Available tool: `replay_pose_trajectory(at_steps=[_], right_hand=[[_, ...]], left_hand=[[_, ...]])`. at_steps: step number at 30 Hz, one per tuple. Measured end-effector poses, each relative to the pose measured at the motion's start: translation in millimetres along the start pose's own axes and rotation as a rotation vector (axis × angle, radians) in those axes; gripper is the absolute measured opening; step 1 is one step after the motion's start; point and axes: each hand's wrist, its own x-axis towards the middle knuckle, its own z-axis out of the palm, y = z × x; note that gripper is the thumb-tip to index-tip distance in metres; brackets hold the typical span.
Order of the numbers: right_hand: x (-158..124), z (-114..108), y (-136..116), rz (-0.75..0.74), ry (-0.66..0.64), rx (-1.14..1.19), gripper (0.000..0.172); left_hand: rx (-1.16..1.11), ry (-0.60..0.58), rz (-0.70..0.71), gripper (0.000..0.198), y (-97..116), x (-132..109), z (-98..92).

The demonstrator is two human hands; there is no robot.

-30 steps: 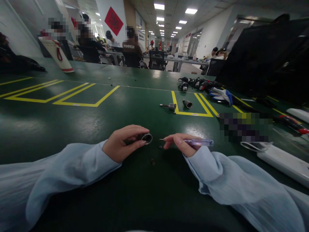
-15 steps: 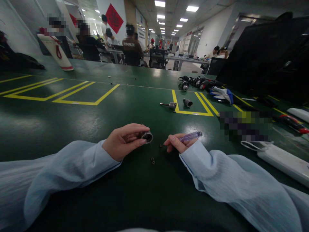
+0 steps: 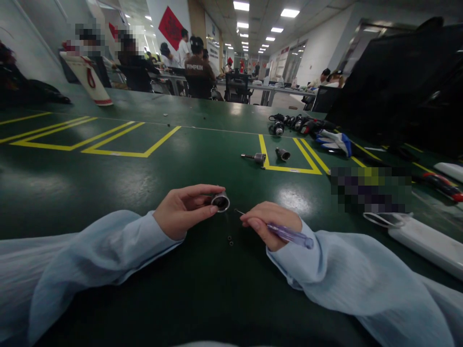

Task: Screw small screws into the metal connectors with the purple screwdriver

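My left hand [image 3: 186,212] is closed around a small metal cup-shaped part [image 3: 220,203], pinched between thumb and fingers. The part's round open mouth faces me and to the right; its back is hidden by my fingers. In my right hand [image 3: 271,223] is a screwdriver with a clear purple handle [image 3: 291,235]. Its thin shaft [image 3: 239,212] points left at the cup-shaped part, with a gap between them. On the table below the gap lie two small dark ring-like pieces, a farther one [image 3: 229,238] and a nearer one [image 3: 231,244].
Beyond my hands, a metal piece with a shank [image 3: 254,157] and another metal cup [image 3: 282,154] lie by yellow tape. Dark tools [image 3: 278,127] and a blue-white glove [image 3: 334,143] are back right. A white case [image 3: 427,246] lies right; a white container [image 3: 87,79] stands far left.
My right hand has turned, bringing the screwdriver's handle down toward me and its shaft into sight. A small dark piece near my right fingertips is no longer visible there. My left hand stays almost still.
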Motion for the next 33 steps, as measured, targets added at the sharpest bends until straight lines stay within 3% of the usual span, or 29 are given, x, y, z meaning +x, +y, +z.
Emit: replay_pose_trajectory(at_steps=[3, 7, 9, 14, 20, 24, 29, 33], right_hand=[[3.0, -3.4, -7.5, -0.14, 0.041, -0.034, 0.017], [6.1, 1.1, -9.2, -0.269, -0.018, -0.102, 0.017], [6.8, 5.4, -6.4, -0.275, -0.055, -0.135, 0.017], [7.1, 12.1, -1.7, -0.275, 0.066, -0.143, 0.016], [8.3, 10.3, -2.4, -0.278, -0.055, -0.171, 0.015], [8.7, 12.8, -2.0, -0.281, 0.026, -0.17, 0.017], [9.5, 9.4, -5.3, -0.291, -0.043, -0.184, 0.016], [10.1, 12.9, -5.8, -0.297, 0.011, -0.199, 0.017]], left_hand=[[0.001, 0.001, 0.002, 0.039, 0.9, -0.9, 3.0], [0.015, 0.013, 0.018, 0.038, 3.6, -3.1, 8.7], [0.018, 0.013, 0.023, 0.036, 4.9, -4.2, 10.9], [-0.008, 0.019, 0.012, 0.034, 7.6, -5.7, 14.4], [-0.053, 0.075, -0.027, 0.031, 8.8, -3.6, 19.1], [-0.078, 0.114, -0.061, 0.03, 9.3, -0.7, 21.2], [-0.061, 0.145, -0.122, 0.028, 11.4, 1.6, 22.8], [-0.058, 0.183, -0.142, 0.028, 13.6, 2.0, 25.2]])
